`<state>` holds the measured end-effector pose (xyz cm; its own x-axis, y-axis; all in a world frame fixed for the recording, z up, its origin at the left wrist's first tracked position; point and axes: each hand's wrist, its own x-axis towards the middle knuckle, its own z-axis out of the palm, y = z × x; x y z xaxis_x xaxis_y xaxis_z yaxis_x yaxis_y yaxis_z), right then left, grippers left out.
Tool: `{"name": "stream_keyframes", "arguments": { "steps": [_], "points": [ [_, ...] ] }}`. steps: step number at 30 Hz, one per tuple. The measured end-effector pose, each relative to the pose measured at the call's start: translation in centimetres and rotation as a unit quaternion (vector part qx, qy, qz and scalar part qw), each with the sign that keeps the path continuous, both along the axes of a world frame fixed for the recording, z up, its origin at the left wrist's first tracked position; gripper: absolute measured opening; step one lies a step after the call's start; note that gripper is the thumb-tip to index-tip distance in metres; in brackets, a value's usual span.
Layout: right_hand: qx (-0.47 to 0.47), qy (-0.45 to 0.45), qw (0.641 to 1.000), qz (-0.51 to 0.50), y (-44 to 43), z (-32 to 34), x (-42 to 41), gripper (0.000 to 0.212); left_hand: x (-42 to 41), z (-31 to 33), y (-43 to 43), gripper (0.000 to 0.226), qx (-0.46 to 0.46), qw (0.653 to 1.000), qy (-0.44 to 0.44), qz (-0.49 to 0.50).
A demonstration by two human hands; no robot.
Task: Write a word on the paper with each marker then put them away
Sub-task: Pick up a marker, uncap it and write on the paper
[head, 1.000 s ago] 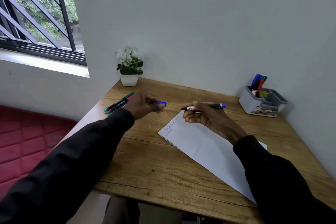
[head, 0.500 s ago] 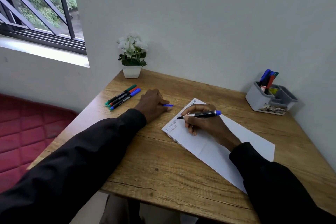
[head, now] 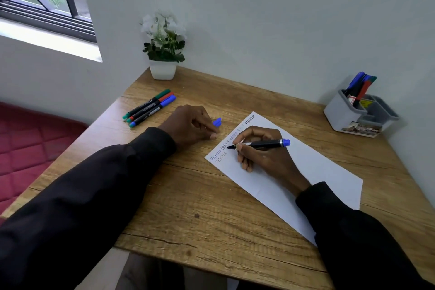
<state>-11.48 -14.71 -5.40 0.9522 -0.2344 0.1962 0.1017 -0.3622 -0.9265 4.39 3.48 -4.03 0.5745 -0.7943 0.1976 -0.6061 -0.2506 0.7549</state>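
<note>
A white sheet of paper (head: 306, 172) lies slanted on the wooden table (head: 200, 207), with several written words along its top left edge. My right hand (head: 261, 150) grips an uncapped black marker with a blue end (head: 263, 144), its tip touching the paper beside the second line of writing. My left hand (head: 190, 125) rests on the table just left of the paper and holds the blue cap (head: 217, 122) in its fingers. Three capped markers, green, red and blue (head: 150, 107), lie side by side at the far left.
A grey desk organiser (head: 341, 115) with several markers standing in it sits at the far right by the wall. A white potted plant (head: 163, 54) stands in the back corner. A red cushioned seat (head: 28, 148) lies left of the table.
Both hands came down from the air to the table. The right hand brought the marker tip onto the paper, and the left hand settled beside the sheet with the cap.
</note>
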Motion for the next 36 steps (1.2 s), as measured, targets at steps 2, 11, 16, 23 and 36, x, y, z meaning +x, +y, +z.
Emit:
{"name": "stream_keyframes", "arguments": {
  "steps": [2,11,16,23,36],
  "points": [
    [-0.004,0.0,1.0,0.001,-0.1,-0.08,0.04,0.003,0.11,-0.05,-0.08,0.02,0.001,1.0,-0.016,-0.005],
    [-0.002,-0.001,1.0,0.002,-0.18,-0.01,0.11,0.002,0.19,-0.14,-0.31,0.022,0.04,0.996,-0.025,-0.07],
    [-0.015,-0.008,1.0,-0.012,0.06,-0.03,0.06,0.008,0.32,-0.18,-0.42,0.034,0.048,0.996,-0.013,-0.08],
    [-0.024,-0.024,0.999,-0.03,0.39,0.05,-0.15,0.015,0.32,-0.28,-0.41,0.028,0.054,0.992,0.018,-0.11],
    [-0.043,-0.012,0.998,-0.047,0.7,0.41,-0.25,0.014,0.93,-0.51,-0.43,0.027,0.07,0.988,0.028,-0.137]
  ]
}}
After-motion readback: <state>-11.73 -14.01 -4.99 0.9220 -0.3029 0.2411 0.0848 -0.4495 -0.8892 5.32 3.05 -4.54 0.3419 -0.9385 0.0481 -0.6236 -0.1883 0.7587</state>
